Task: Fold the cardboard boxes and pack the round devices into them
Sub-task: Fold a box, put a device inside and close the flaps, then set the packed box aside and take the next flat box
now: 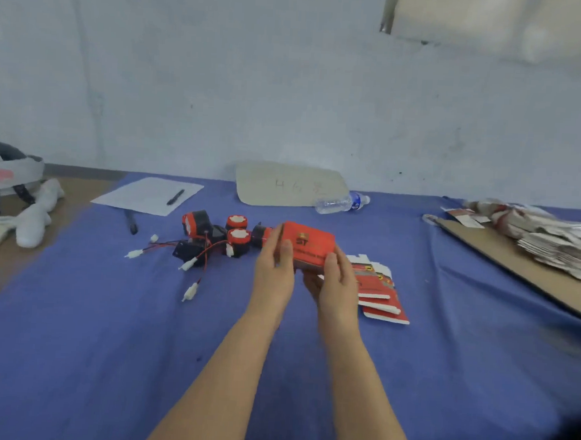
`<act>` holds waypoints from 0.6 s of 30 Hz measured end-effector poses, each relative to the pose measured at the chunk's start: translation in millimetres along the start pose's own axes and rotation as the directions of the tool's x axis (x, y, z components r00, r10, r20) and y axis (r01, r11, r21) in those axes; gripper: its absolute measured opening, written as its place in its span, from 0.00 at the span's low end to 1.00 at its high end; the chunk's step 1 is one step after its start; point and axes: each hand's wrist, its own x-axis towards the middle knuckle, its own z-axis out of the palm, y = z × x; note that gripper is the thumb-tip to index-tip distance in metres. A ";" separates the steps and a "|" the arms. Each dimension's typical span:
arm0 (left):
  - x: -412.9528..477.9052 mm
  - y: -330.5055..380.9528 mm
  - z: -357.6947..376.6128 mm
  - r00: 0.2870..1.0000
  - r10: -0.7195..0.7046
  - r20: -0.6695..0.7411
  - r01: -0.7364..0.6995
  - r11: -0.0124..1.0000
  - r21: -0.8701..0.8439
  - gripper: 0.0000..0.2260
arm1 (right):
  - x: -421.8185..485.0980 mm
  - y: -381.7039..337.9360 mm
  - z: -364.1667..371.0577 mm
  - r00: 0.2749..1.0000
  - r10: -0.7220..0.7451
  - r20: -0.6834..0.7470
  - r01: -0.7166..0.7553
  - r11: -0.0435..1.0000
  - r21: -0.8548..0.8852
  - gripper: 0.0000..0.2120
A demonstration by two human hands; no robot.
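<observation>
My left hand (274,269) and right hand (338,283) grip the red box (309,242), shaping it; next, I judge, 1 round device (238,237) left of it goes in.

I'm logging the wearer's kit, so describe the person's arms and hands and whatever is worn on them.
Nothing worn shows. The left hand and right hand are ungloved, with no rings to be made out. Both forearms are uncovered down to the picture's lower edge: no sleeves, watch or bands.

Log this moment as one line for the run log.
step: box folding | left hand: holds red box | right hand: holds red box | round devices: loose on blue cloth, unpacked | flat boxes: piled right of hands
</observation>
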 end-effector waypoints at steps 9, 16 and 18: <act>-129.3 81.1 276.0 0.756 0.011 0.654 0.088 0.989 -0.118 0.18 | -51.5 -202.6 -228.1 0.540 -0.531 -0.653 0.212 0.837 -0.505 0.15; -193.6 82.4 326.1 0.603 0.025 0.798 -0.002 1.000 -0.030 0.24 | -88.7 -219.9 -283.4 0.265 -0.812 -0.520 -0.087 0.517 -0.851 0.20; -165.0 63.6 304.4 0.746 0.055 0.664 -0.012 0.998 -0.069 0.19 | -69.4 -197.3 -261.1 0.432 -0.772 -0.466 0.182 0.581 -0.793 0.15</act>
